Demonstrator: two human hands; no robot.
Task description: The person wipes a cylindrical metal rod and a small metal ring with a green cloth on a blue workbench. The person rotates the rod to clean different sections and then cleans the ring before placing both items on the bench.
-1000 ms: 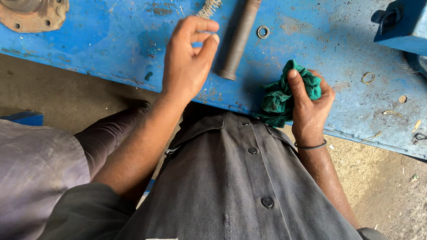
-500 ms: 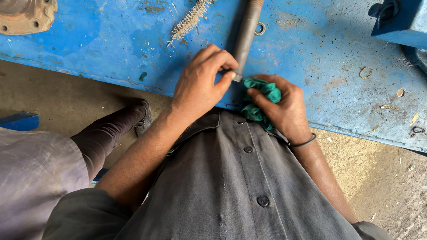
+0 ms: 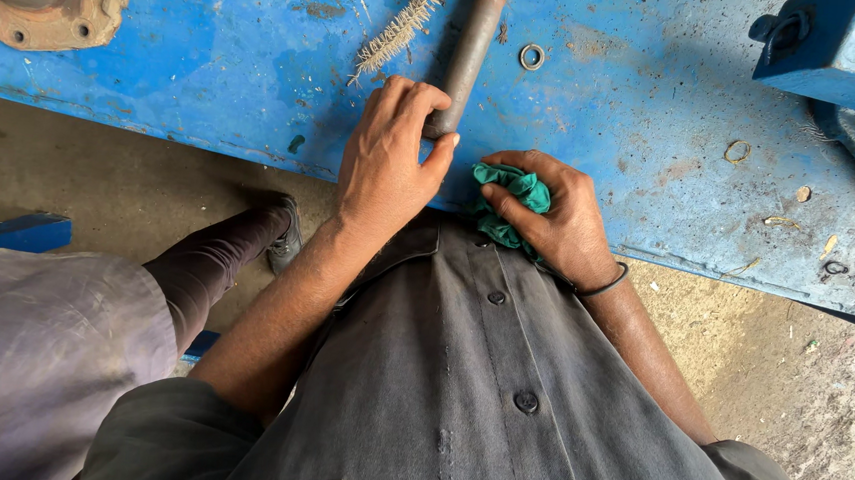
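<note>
Left hand (image 3: pixel 388 162) pinching near end of rusty steel pin (image 3: pixel 465 57) lying on blue bench (image 3: pixel 210 54); right hand (image 3: pixel 560 214) bunched around green rag (image 3: pixel 505 200) at bench edge. Could roll off if grip slips.

Rod (image 3: pixel 465 57) on bench (image 3: pixel 239 66), between brush (image 3: pixel 403 23) and washer (image 3: pixel 532 56)

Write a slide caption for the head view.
Left hand grips a rusty bolt on the blue table; right hand clutches a green rag.
</note>
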